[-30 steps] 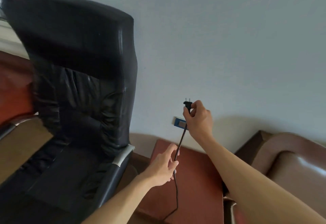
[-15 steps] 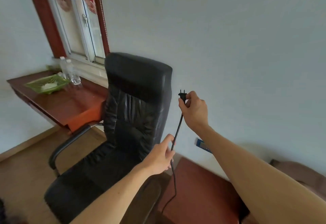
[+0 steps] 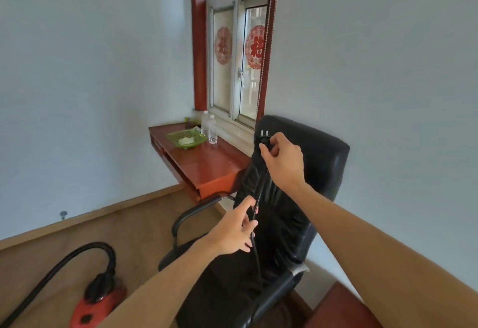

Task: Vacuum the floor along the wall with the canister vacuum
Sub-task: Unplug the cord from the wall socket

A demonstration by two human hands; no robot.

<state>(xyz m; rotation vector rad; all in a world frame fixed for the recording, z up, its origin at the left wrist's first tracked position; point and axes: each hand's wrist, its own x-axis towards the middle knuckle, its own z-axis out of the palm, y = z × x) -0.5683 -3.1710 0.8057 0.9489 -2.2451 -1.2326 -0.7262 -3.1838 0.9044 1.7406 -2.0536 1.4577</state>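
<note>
My right hand (image 3: pixel 283 161) pinches a black two-pin power plug (image 3: pixel 264 138), pins pointing up, in front of a black office chair. The black cord (image 3: pixel 260 198) runs down from the plug through the fingers of my left hand (image 3: pixel 234 232), which holds it loosely lower down. A red canister vacuum (image 3: pixel 97 304) sits on the wooden floor at the lower left. Its black hose (image 3: pixel 67 258) arcs up and runs off the left edge. The wall socket seen earlier is out of view.
A black leather office chair (image 3: pixel 305 198) stands directly behind my hands. A red-brown desk (image 3: pixel 204 164) under the window holds a green dish (image 3: pixel 186 139) and two clear bottles (image 3: pixel 210 128). A red-brown cabinet corner (image 3: pixel 344 307) shows at the lower right. White walls meet a wooden skirting (image 3: pixel 103 214).
The view has swung left and up from the wall socket to the window corner. The vacuum has come into view. Both hands keep hold of the plug and cord.
</note>
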